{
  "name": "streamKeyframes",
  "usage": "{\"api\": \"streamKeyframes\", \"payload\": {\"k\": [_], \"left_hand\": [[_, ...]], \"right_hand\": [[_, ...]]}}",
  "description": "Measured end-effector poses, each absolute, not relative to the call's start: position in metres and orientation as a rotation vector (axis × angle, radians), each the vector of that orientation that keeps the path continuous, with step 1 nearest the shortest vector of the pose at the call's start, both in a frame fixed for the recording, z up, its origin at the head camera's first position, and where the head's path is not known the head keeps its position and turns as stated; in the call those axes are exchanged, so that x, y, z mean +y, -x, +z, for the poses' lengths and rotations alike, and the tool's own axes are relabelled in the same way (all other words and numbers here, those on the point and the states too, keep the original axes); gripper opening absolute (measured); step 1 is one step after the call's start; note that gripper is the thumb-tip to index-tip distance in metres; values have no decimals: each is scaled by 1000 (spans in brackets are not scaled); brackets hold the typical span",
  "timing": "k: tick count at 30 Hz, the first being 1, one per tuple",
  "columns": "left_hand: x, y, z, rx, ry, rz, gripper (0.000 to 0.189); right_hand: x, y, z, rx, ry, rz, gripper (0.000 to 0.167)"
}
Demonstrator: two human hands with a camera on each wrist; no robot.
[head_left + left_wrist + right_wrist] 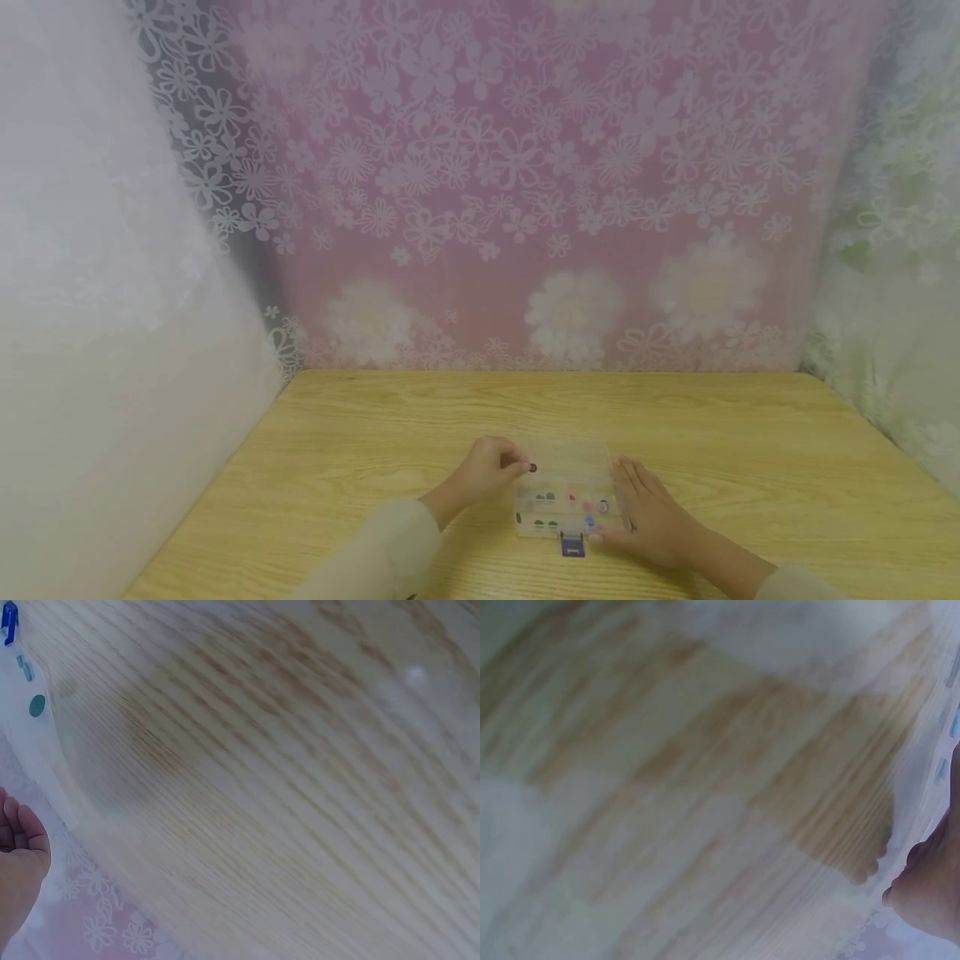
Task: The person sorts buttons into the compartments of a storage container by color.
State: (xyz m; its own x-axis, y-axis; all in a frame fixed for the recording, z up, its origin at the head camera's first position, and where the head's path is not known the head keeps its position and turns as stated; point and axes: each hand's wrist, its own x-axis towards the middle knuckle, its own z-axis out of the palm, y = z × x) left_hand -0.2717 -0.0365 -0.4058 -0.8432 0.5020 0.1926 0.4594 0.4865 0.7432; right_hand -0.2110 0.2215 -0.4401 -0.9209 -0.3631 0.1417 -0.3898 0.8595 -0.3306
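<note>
A clear plastic compartment box (pixel 562 460) lies on the table with small coloured pieces inside. My left hand (pixel 483 471) pinches a small dark button-like disc (pixel 532 467) between thumb and fingertips, over the box's far left part. In the left wrist view, that hand (pixel 21 859) shows at the left edge, its fingers curled; the disc is hidden there. My right hand (pixel 660 517) rests against the box's right side, fingers straight and thumb along the front corner. Only part of the right hand (pixel 930 896) shows in the right wrist view.
The wooden table (pixel 360 417) stretches around the box. A dark blue latch (pixel 572 546) sticks out at the box's front. Several green discs (pixel 37 705) and some red, pink and blue pieces sit in the near compartments. Floral curtains (pixel 525 183) hang behind and at the sides.
</note>
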Motion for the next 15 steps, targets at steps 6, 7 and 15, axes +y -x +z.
{"api": "streamKeyframes", "payload": {"k": [6, 7, 15], "left_hand": [[-25, 269, -406, 2630, -822, 1337, 10], [-23, 269, -406, 2629, -826, 1337, 10], [-9, 263, -405, 2606, -858, 1327, 10]], "right_hand": [[221, 210, -438, -2957, -601, 554, 106], [221, 210, -438, -2957, -601, 554, 106], [221, 211, -439, -2958, -596, 529, 107]]}}
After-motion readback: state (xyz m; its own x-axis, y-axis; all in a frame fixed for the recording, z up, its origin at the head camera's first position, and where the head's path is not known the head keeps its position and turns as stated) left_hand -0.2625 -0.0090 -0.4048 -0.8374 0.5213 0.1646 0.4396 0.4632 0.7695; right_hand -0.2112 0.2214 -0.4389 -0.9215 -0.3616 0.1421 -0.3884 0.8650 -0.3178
